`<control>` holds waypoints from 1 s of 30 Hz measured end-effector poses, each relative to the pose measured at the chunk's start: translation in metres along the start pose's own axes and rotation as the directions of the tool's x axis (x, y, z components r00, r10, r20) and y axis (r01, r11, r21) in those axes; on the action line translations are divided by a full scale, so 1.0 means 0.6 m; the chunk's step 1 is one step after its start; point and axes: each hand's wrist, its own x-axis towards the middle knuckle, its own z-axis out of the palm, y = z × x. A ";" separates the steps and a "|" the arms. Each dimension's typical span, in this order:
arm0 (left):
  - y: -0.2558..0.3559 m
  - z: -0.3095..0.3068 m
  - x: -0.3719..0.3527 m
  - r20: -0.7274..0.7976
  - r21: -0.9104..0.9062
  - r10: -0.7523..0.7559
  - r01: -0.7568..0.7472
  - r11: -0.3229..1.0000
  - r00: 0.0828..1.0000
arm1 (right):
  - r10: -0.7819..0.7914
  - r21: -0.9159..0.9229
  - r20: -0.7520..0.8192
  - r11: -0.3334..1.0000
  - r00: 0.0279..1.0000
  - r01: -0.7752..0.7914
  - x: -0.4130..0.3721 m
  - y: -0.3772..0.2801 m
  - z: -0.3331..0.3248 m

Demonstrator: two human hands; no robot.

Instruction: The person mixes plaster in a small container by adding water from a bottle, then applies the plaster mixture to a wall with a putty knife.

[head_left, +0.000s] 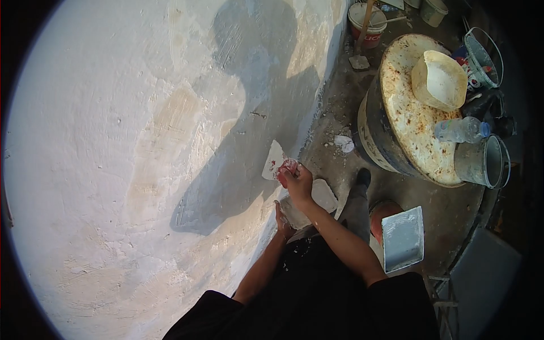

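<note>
My right hand is closed around the red handle of a putty knife, whose broad, whitish blade is close to the wall; whether it touches cannot be told. Below it, my left hand grips the side of a pale, plaster-smeared tub at waist height. My right forearm partly covers this tub. The wall on my left is coated in uneven white plaster, with beige patches and a shadow across it.
To the right stands a rusty-topped drum bearing a cut plastic container, a water bottle and a metal bucket. A rectangular white tray is beside my legs. A red-and-white bucket stands near the wall.
</note>
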 end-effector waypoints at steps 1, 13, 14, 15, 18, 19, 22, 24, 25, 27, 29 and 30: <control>-0.003 0.011 -0.003 -0.013 -0.001 -0.020 0.020 1.000 1.000 | 0.020 -0.032 -0.001 0.999 1.000 -0.020 0.006 0.015 0.002; -0.027 -0.144 0.025 0.437 -0.302 -0.058 0.207 0.930 0.898 | -0.117 -0.218 0.164 0.964 0.979 0.152 -0.035 -0.028 0.091; -0.023 -0.141 0.021 0.428 -0.305 -0.056 0.202 0.931 0.902 | -0.158 -0.236 0.174 0.952 0.972 0.197 -0.042 -0.030 0.104; -0.020 -0.130 0.014 0.359 -0.283 -0.051 0.161 0.945 0.932 | -0.197 -0.254 0.184 0.937 0.963 0.240 -0.051 -0.038 0.116; -0.002 -0.087 -0.007 0.157 -0.189 -0.051 0.081 0.979 0.986 | -0.255 -0.251 0.168 0.923 0.952 0.291 -0.072 -0.047 0.142; 0.004 -0.077 -0.012 0.108 -0.165 -0.051 0.068 0.984 0.993 | -0.259 -0.244 0.172 0.924 0.951 0.295 -0.075 -0.050 0.143; 0.014 -0.054 -0.025 0.012 -0.112 -0.043 0.044 0.993 0.999 | -0.291 -0.228 0.244 0.910 0.925 0.346 -0.090 -0.067 0.145; 0.017 -0.047 -0.029 -0.024 -0.088 -0.032 0.030 0.996 0.999 | -0.325 -0.193 0.296 0.901 0.898 0.389 -0.112 -0.083 0.152; 0.018 -0.044 -0.029 -0.030 -0.085 -0.035 0.032 0.996 0.999 | -0.317 -0.184 0.322 0.903 0.892 0.387 -0.118 -0.089 0.150; 0.018 -0.037 -0.020 -0.031 -0.075 -0.039 0.037 0.996 0.999 | -0.328 -0.161 0.356 0.901 0.875 0.403 -0.130 -0.102 0.144; 0.012 -0.032 -0.015 -0.026 -0.080 -0.054 0.051 0.995 0.998 | -0.356 -0.141 0.375 0.891 0.856 0.432 -0.145 -0.113 0.131; 0.008 -0.031 -0.011 -0.020 -0.085 -0.061 0.059 0.995 0.998 | -0.285 -0.147 0.355 0.923 0.890 0.354 -0.146 -0.117 0.119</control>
